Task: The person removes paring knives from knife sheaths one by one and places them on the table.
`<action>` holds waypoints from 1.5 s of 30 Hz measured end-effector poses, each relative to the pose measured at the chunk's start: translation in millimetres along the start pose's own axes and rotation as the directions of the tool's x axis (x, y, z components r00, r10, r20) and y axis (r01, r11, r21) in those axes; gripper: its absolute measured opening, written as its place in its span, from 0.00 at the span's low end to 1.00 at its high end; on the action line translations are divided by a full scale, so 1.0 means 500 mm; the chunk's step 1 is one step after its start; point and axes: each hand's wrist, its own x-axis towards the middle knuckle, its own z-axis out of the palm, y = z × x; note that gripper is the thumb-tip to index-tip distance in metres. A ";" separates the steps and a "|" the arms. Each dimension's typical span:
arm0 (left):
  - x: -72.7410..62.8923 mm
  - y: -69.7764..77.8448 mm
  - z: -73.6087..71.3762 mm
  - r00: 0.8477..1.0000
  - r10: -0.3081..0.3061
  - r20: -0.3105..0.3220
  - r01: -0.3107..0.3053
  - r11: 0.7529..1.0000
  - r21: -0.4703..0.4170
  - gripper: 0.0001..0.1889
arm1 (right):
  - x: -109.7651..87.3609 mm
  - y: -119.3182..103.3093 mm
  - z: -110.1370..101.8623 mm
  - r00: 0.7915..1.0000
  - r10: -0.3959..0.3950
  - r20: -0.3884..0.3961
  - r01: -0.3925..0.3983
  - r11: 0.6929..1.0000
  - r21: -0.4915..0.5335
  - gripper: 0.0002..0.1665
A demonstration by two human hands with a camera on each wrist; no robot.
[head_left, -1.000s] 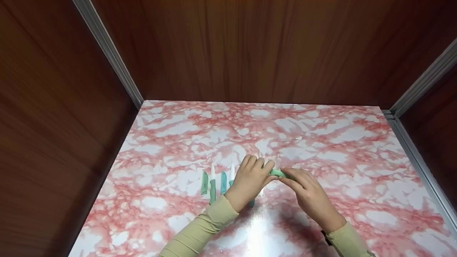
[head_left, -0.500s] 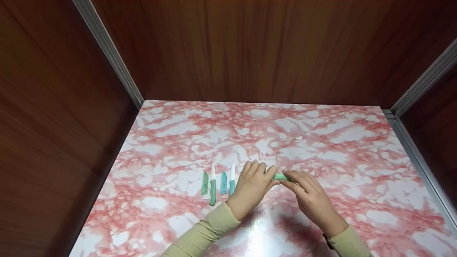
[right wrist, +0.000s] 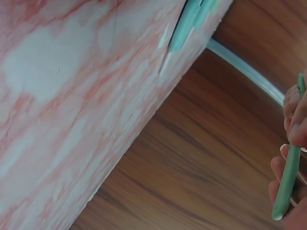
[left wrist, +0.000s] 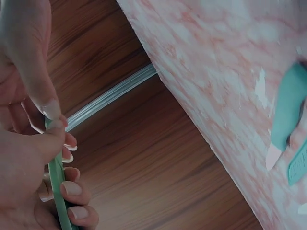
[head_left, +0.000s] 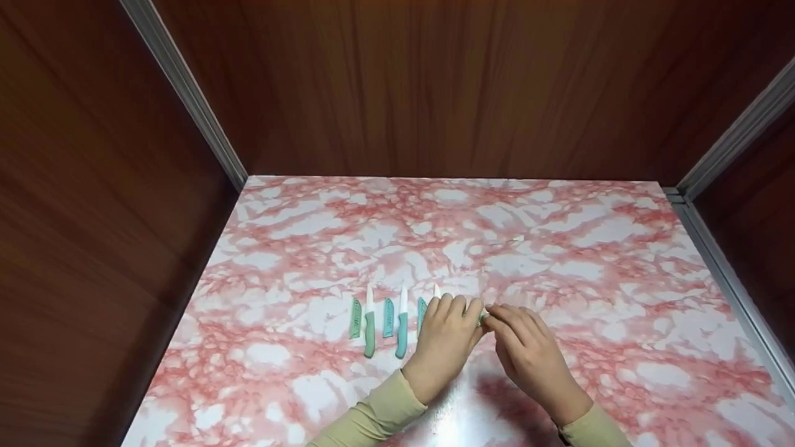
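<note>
My left hand (head_left: 444, 347) and right hand (head_left: 534, 354) meet above the table, both gripping a slim green paring knife (right wrist: 288, 184). Its rounded handle shows in the right wrist view; its blade is out of sight, and whether a sheath covers it I cannot tell. Curled fingers wrap the green length (left wrist: 57, 187) in the left wrist view, while thumb and fingertips pinch its upper end. Left of my hands lie a green-handled knife (head_left: 370, 335) beside a green sheath (head_left: 356, 320) and a blue-handled knife (head_left: 402, 335) beside a blue sheath (head_left: 389, 318). My left hand partly hides a third knife (head_left: 436, 290) and sheath (head_left: 422, 308).
The table (head_left: 590, 273) has a red and white marbled top. Brown wood-grain panels (head_left: 422, 93) with grey metal corner strips (head_left: 192, 93) enclose it at the back and sides. Bare blades of the laid-out knives point toward the back panel.
Both hands have come lower and nearer the front, still gripping the green knife. Less of it shows between them. The third knife's blade tip and sheath now appear beside my left hand.
</note>
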 end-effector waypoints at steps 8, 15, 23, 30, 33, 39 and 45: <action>-0.011 0.010 -0.018 0.999 -0.033 0.022 0.034 0.998 -0.043 0.19 | 0.005 -0.005 0.001 1.000 0.008 -0.014 -0.008 1.000 -0.016 0.20; -0.023 0.012 -0.024 1.000 -0.018 0.017 0.019 0.999 -0.047 0.17 | 0.005 -0.008 0.002 1.000 0.001 -0.031 -0.002 1.000 -0.008 0.19; -0.041 0.010 -0.031 0.999 -0.044 0.016 0.045 0.998 -0.034 0.17 | 0.002 -0.011 0.006 1.000 -0.003 -0.017 0.003 1.000 0.005 0.20; -0.053 0.007 -0.036 0.998 -0.065 0.023 0.066 0.996 -0.057 0.18 | 0.002 -0.018 0.009 1.000 -0.005 -0.012 0.005 1.000 -0.001 0.21; -0.055 0.006 -0.038 0.996 -0.082 0.028 0.084 0.994 -0.070 0.16 | 0.002 -0.021 0.011 1.000 0.003 -0.010 -0.003 1.000 -0.006 0.20; -0.057 0.003 -0.037 0.995 -0.090 0.049 0.094 0.992 -0.085 0.15 | 0.000 -0.025 0.012 1.000 0.026 0.006 -0.026 1.000 0.004 0.20; -0.058 0.000 -0.032 0.995 -0.086 0.047 0.090 0.992 -0.090 0.16 | -0.002 -0.026 0.011 0.999 0.032 0.030 -0.033 0.999 0.030 0.20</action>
